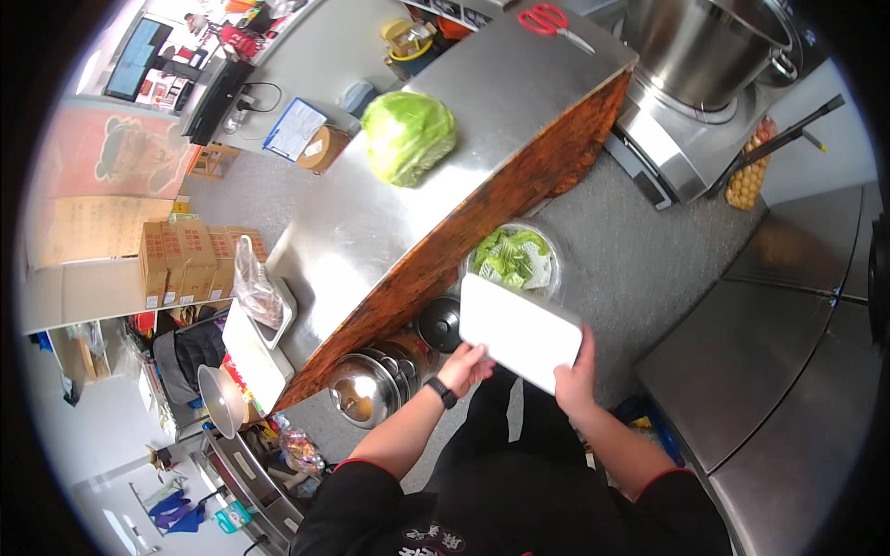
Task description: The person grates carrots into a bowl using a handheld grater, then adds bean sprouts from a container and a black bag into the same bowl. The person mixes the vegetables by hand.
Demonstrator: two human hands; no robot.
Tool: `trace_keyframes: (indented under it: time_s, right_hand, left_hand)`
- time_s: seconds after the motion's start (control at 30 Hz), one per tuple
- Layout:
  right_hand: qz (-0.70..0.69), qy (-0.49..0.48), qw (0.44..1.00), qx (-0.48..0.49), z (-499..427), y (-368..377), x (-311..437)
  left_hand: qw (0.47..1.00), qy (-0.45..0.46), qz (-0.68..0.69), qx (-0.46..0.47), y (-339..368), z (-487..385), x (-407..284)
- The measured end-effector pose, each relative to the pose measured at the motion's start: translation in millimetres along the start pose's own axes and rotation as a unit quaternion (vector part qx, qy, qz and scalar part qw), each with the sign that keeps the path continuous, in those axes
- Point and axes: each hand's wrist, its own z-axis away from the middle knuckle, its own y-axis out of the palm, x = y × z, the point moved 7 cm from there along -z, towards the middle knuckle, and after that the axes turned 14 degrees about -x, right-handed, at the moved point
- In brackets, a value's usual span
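A white rectangular board or tray (521, 332) is held in front of my body, tilted, above the floor. My right hand (576, 372) grips its right edge and lower corner. At its lower left corner is my left hand (468, 368), with the thumb against the edge; the fingers are partly hidden. Just beyond the board stands a round bin (556, 260) with a clear liner, holding green cabbage leaves (511, 254) and white netting. A whole green cabbage (409, 139) rests on the stainless steel worktop (348, 236).
Red-handled scissors (544, 21) lie at the worktop's far end. A clear bag (257, 285) sits in a tray at its left end, by a white cutting board (257, 354). Metal lids (361, 389) and a black pot (439, 324) are below. A large steel mixer bowl (709, 48) stands right.
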Motion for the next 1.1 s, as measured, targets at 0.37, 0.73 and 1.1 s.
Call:
trace_keyframes:
  time_s: [0.37,0.73,1.1]
  right_hand:
    - [0.079,0.053,0.936,0.339,62,77,177]
    - [0.65,-0.084,0.755,-0.005,-90,-254,120]
    - [0.92,0.176,0.351,0.008,-291,-570,199]
  left_hand:
    - [0.898,-0.054,0.437,0.005,-91,148,-63]
    - [0.673,0.103,0.703,-0.208,-161,12,-196]
    - [0.638,0.133,0.688,-0.32,-93,19,-181]
